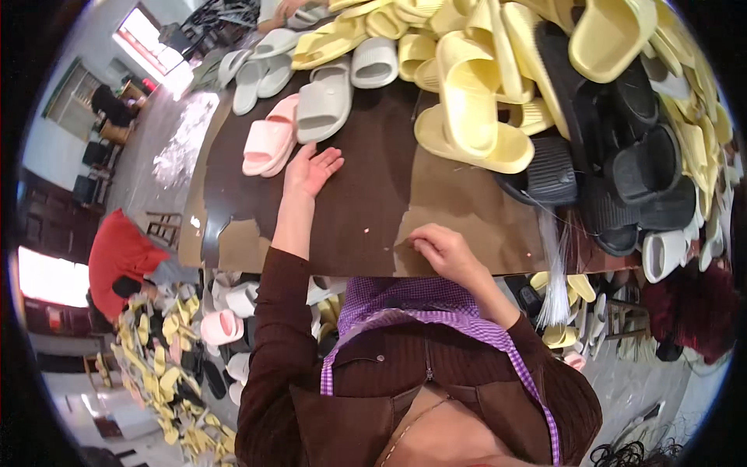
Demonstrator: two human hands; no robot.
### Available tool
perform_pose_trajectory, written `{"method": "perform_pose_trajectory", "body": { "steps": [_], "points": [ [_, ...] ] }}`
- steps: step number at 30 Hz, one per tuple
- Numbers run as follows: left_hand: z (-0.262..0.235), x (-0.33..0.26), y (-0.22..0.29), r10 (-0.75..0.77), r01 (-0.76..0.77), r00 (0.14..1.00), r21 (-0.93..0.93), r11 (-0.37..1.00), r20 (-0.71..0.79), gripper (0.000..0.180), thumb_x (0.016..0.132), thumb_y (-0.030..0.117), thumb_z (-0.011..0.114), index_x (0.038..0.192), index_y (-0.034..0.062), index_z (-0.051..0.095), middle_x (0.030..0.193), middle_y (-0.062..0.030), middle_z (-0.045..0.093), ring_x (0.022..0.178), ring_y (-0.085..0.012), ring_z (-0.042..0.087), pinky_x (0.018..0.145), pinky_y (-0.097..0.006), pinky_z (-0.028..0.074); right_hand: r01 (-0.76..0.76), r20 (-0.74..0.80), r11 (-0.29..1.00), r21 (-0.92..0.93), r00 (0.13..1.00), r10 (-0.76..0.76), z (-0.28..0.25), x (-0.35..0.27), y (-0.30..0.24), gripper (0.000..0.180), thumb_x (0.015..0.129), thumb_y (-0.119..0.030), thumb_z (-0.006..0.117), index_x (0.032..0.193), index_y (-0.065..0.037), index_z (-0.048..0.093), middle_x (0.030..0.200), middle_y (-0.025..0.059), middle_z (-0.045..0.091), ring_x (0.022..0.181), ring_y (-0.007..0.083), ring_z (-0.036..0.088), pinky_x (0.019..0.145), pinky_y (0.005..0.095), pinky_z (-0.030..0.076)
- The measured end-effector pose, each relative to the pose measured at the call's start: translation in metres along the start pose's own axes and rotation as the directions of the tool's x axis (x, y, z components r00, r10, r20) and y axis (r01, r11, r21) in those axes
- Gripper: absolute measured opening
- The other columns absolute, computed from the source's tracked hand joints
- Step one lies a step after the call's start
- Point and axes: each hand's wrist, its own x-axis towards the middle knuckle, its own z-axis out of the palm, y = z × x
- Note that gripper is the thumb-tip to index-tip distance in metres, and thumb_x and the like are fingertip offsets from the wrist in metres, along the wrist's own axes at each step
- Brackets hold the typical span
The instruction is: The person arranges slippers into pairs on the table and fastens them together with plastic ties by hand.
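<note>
A brown jacket (272,342) fills the nearest part of the view, with a purple checked apron (405,300) over it. Just past the apron, the right hand (450,251) is over the near edge of the brown table (366,194), fingers curled in toward the thumb; whether anything is pinched there I cannot tell. White strings (554,288) hang over the edge to its right. Farther in, the left hand (313,169) lies palm up and holds nothing, its fingers loosely spread. Just to its left sit the pink slippers (270,140), and right beyond it is a grey slipper (325,101), toe toward the hand; I cannot tell whether they touch. Black slippers (548,171) lie on the right, with yellow slippers (471,101) heaped beside and beyond them. Off to the left, past a floor pile of mostly yellow footwear (167,381), a person in red (124,253) bends over, and a bright window (148,43) shows in the distance.
</note>
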Motion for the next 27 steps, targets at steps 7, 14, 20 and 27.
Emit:
{"method": "perform_pose_trajectory", "body": {
  "steps": [7,14,20,27],
  "points": [
    [0.010,0.064,-0.004,0.022,-0.021,1.000,-0.222,0.975,-0.001,0.035,0.093,0.009,0.044,0.126,-0.0002,0.034,0.119,-0.0250,0.045,0.101,-0.0411,0.052,0.084,-0.055,0.050,0.073,0.030,0.997,0.000,0.997,-0.073,-0.002,0.000,0.003,0.011,0.084,-0.007,0.058,0.094,-0.001,0.060,0.088,0.0152,0.062,0.082,0.0332,0.060,0.071,0.0378,0.048],
    [0.012,0.039,-0.004,0.223,-0.220,0.975,-0.222,0.950,-0.012,0.040,0.088,0.000,0.040,0.128,0.0015,0.036,0.126,-0.0229,0.042,0.109,-0.0415,0.049,0.084,-0.056,0.051,0.035,0.036,0.999,0.007,0.999,-0.036,-0.002,-0.003,0.005,0.013,0.084,-0.004,0.058,0.096,-0.002,0.062,0.086,0.0125,0.064,0.078,0.0258,0.063,0.070,0.0327,0.050],
    [-0.022,-0.037,0.000,0.107,-0.086,0.993,-0.292,0.953,0.056,0.044,0.087,-0.001,0.041,0.130,0.0005,0.035,0.125,-0.0248,0.045,0.108,-0.0425,0.051,0.082,-0.048,0.055,-0.023,0.059,0.997,0.078,0.998,0.018,-0.001,-0.003,0.007,0.013,0.085,-0.003,0.057,0.097,-0.001,0.062,0.085,0.0111,0.064,0.075,0.0194,0.063,0.069,0.0291,0.050],
    [-0.057,-0.118,-0.015,0.223,-0.195,0.954,-0.151,0.969,0.201,0.045,0.086,0.003,0.044,0.129,-0.0030,0.035,0.120,-0.0253,0.051,0.099,-0.0440,0.057,0.075,-0.044,0.057,-0.235,0.126,0.931,0.280,0.970,0.207,-0.005,0.011,-0.009,0.019,0.087,-0.007,0.056,0.105,0.000,0.059,0.089,0.0097,0.064,0.077,0.0166,0.061,0.070,0.0278,0.049]
  ]
}}
